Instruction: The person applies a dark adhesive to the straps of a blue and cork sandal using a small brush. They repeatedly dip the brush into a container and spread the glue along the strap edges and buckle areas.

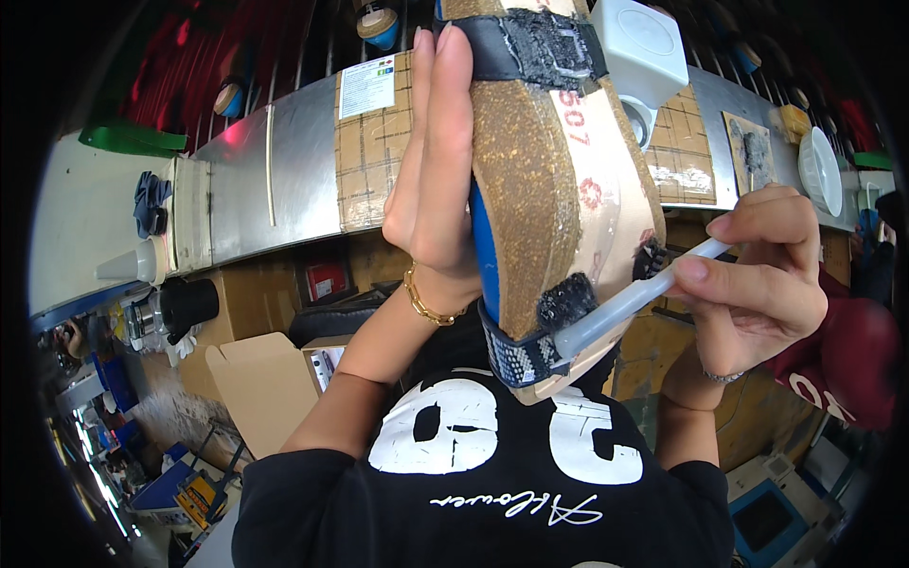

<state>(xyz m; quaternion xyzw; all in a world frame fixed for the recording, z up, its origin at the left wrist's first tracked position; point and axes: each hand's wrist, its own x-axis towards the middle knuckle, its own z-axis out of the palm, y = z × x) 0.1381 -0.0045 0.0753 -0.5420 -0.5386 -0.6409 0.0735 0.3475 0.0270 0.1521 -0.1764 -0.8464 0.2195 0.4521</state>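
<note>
Raised in front of me is a sandal (521,180) with its cork underside turned up, and a blue shoe last (484,241) shows along its left side. A black strap (488,47) wraps over its far end, and a patterned strap (516,355) wraps over the near end. Dark rough patches (566,301) mark where straps fold onto the pale base. My left hand (440,161) supports the sandal from the left, fingers straight along its side; the thumb is hidden. My right hand (762,275) pinches a translucent whitish stick (620,305), whose lower end touches the patterned strap's fold.
Behind the sandal runs a metal worktop (294,180) with taped cardboard (365,161). A white plastic container (644,47) and a white bowl (820,170) stand on the right. More blue lasts (381,33) sit on the rack beyond. An open carton (256,388) lies lower left.
</note>
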